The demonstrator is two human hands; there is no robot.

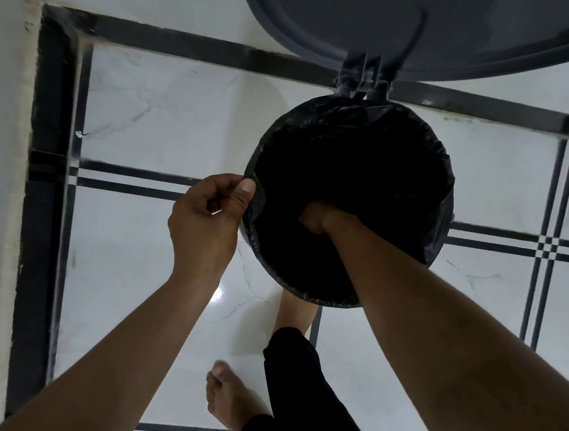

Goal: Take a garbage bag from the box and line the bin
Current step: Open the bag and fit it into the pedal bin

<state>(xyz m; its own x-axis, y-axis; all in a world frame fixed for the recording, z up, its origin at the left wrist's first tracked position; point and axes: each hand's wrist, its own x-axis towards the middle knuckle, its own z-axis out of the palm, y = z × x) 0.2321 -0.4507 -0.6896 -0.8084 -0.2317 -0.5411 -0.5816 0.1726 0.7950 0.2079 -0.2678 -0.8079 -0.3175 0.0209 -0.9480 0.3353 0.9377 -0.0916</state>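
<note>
Garbage bag (442,208) lines the round pedal bin (249,246), folded over its rim | left hand (207,222) pinches the bag edge to anchor it | right hand (314,218) reaches inside, pressing plastic down; its grip cannot be told | lid (396,22) stands open.

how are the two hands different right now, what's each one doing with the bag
The left hand is outside the bin, thumb and fingers pinching the garbage bag at the rim; the right hand is down inside the bag. The left hand is fully lit and visible; the right hand is mostly lost in the dark, so its grip cannot be told. The left forearm stays clear of the opening; the right forearm crosses the near rim. Both are bare and touch the black bag.
</note>
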